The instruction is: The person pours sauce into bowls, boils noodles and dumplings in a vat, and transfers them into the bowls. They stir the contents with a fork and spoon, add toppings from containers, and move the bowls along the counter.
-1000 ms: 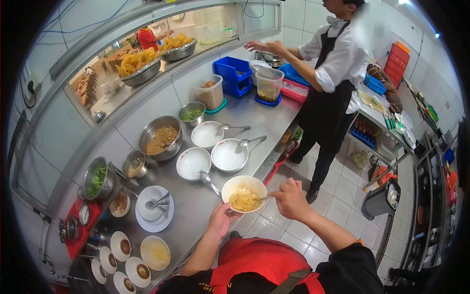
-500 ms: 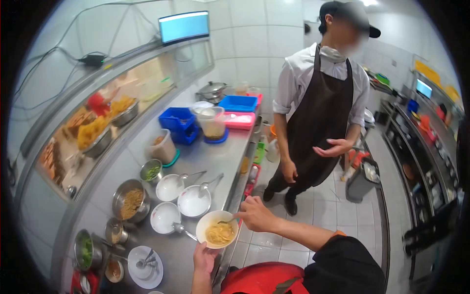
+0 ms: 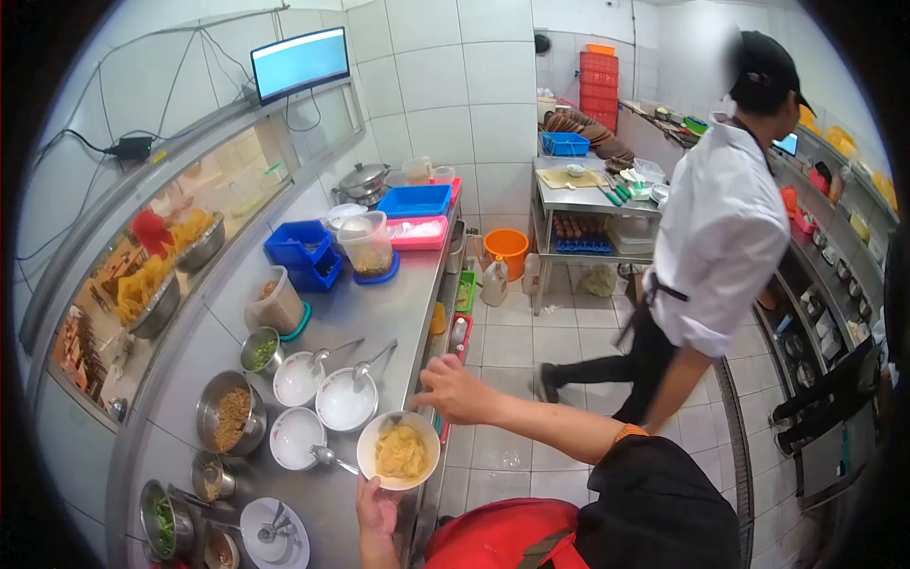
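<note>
"Noodles (image 3: 401, 453): where?"
"In the white bowl (image 3: 375, 430), by the worktop's (image 3: 398, 294) edge, gripped by the left hand (image 3: 376, 512)."
"And the right hand (image 3: 455, 391)?"
"Its grip curls near the rim; whether around anything, one cannot tell."

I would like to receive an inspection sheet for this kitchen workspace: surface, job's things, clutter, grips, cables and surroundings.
Surface: metal counter, crowded along the wall side.
Job's things: held bowl with yellow food, near the counter's edge; three white bowls with cutlery beside it.
Clutter: blue bins, steel bowls and plates share the counter.
Grips: left grip supports the held bowl; right grip is by its far rim, any utensil in it unclear.
Cables: dark cables near a black box, up high; on the counter, nothing seen.
Surroundings: co-worker in mid-stride; orange bucket on the floor.
</note>
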`<action>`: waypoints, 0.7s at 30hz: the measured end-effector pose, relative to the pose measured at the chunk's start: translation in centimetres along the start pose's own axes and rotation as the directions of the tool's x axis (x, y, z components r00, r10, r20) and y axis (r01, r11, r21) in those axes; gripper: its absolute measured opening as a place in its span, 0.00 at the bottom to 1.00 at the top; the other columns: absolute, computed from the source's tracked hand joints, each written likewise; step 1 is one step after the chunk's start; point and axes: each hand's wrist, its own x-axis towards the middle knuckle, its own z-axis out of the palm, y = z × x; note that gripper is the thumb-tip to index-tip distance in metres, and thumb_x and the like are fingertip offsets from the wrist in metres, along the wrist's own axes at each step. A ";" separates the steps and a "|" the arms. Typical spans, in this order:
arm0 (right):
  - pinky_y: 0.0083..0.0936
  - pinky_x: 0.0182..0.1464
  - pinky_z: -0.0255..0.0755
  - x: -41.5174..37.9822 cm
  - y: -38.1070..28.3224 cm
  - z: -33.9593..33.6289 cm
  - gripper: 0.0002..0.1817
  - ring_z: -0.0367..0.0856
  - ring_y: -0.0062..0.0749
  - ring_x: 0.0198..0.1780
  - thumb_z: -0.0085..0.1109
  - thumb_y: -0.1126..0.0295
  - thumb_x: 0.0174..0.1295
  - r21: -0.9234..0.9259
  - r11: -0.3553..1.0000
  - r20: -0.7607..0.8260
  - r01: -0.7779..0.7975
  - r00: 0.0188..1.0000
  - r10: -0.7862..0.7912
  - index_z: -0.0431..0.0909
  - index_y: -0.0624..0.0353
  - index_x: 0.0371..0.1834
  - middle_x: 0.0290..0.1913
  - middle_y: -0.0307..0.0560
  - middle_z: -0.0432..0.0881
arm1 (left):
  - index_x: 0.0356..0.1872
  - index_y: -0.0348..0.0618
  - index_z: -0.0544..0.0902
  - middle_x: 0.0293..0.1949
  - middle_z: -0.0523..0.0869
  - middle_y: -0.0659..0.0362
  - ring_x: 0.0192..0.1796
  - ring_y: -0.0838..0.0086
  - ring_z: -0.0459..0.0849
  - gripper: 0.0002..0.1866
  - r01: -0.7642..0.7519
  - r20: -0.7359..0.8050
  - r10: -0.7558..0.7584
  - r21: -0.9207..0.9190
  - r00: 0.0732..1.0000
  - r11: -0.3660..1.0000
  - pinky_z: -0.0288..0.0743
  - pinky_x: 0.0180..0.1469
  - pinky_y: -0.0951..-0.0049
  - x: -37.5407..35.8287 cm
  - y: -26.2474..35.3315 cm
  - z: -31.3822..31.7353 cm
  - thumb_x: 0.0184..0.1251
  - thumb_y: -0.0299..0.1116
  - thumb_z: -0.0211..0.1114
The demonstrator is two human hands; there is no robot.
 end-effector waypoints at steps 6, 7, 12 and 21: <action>0.36 0.45 0.58 -3.5 -3.2 0.2 0.14 0.67 0.38 0.44 0.55 0.73 0.46 0.084 0.979 0.195 -0.186 0.967 0.167 0.84 0.47 0.36 0.31 0.41 0.71 | 0.65 0.49 0.63 0.60 0.72 0.51 0.59 0.58 0.75 0.30 -0.035 -0.151 0.035 -0.002 0.988 0.999 0.78 0.55 0.56 1.0 -0.6 0.1 0.59 0.35 0.59; 0.37 0.45 0.58 -3.7 -3.8 -0.4 0.13 0.67 0.38 0.45 0.55 0.72 0.46 0.085 0.975 0.228 -0.206 0.956 0.182 0.84 0.48 0.36 0.31 0.42 0.71 | 0.65 0.49 0.63 0.60 0.72 0.51 0.59 0.58 0.75 0.30 -0.034 -0.169 0.034 0.003 0.985 0.999 0.78 0.55 0.57 1.1 -0.6 0.2 0.59 0.35 0.59; 0.38 0.50 0.59 -1.2 -3.7 -4.7 0.13 0.69 0.39 0.47 0.60 0.69 0.40 -0.021 1.000 0.136 0.018 0.991 -0.015 0.83 0.46 0.33 0.34 0.40 0.72 | 0.65 0.50 0.63 0.61 0.71 0.52 0.60 0.59 0.74 0.29 -0.011 -0.038 0.009 -0.047 0.999 0.999 0.75 0.56 0.55 1.1 -0.2 0.9 0.62 0.36 0.58; 0.37 0.51 0.57 -2.0 -2.0 0.7 0.14 0.67 0.36 0.41 0.58 0.75 0.46 0.118 0.973 0.149 -0.196 0.973 0.178 0.85 0.47 0.36 0.29 0.40 0.70 | 0.66 0.47 0.61 0.60 0.71 0.54 0.60 0.61 0.73 0.29 0.014 -0.059 -0.019 -0.084 0.998 0.996 0.74 0.58 0.54 1.8 1.2 1.7 0.64 0.34 0.56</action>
